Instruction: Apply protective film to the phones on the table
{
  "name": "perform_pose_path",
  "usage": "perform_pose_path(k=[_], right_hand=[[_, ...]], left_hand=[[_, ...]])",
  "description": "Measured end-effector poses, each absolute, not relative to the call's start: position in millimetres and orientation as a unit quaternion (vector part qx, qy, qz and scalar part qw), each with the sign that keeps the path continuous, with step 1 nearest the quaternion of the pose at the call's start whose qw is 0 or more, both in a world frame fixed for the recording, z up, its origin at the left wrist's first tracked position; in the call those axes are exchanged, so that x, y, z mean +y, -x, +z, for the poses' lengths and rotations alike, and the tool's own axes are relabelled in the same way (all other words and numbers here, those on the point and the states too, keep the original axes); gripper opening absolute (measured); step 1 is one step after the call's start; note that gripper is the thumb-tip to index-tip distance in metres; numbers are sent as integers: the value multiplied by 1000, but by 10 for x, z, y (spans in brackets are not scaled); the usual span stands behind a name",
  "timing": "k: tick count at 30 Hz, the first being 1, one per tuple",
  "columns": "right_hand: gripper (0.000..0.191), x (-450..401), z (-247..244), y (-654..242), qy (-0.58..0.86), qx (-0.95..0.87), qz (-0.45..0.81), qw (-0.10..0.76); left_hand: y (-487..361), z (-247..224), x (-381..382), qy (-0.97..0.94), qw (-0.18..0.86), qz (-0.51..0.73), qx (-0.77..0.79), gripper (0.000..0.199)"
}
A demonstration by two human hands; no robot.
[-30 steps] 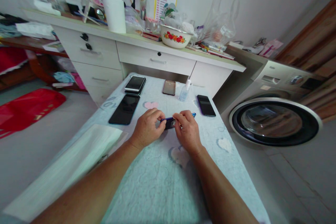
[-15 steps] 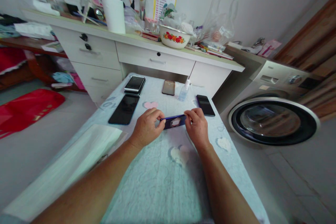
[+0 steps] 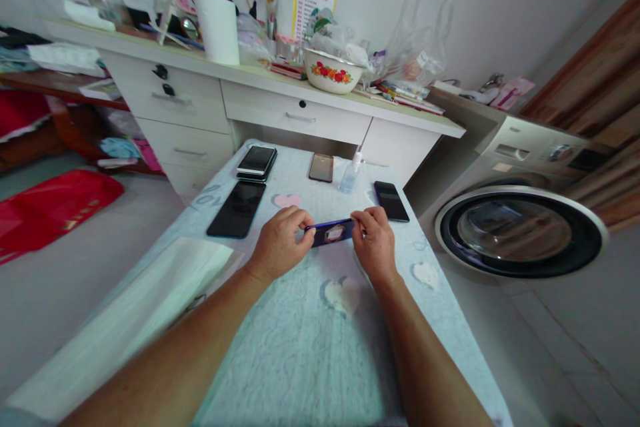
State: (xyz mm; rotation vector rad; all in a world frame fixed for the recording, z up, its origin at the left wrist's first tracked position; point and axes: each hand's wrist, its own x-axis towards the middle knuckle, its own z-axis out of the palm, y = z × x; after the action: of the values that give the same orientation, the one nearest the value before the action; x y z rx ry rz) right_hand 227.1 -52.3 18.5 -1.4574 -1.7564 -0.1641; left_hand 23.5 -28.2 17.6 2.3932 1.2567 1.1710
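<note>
The left hand [image 3: 280, 243] and right hand [image 3: 375, 243] hold a blue-edged phone [image 3: 333, 234] tilted over the bench [image 3: 300, 347], fingers [image 3: 302, 218] grasping its 2 ends. A clear bottle [image 3: 349, 178] stands beyond it.

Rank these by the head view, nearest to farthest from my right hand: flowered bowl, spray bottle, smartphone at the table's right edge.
1. Smartphone: just beyond the right hand, rightward.
2. Spray bottle: table's far end, slightly left.
3. Flowered bowl: on the counter behind, leftward.
</note>
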Motion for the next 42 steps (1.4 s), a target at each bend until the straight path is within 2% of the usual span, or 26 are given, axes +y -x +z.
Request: perform_pose_path(k=[15,28,42], right_hand=[[24,-613,210,-1930,531,-755,-39,383],[26,-637,220,-1797,514,-778,-31,360],[29,-683,244,-1682,469,-825,-38,312]], left_hand=[[-230,193,-296,-806,118,397,424,9],[-233,198,-285,-768,219,411,439,15],[-201,163,-280,-781,231,395,425,27]])
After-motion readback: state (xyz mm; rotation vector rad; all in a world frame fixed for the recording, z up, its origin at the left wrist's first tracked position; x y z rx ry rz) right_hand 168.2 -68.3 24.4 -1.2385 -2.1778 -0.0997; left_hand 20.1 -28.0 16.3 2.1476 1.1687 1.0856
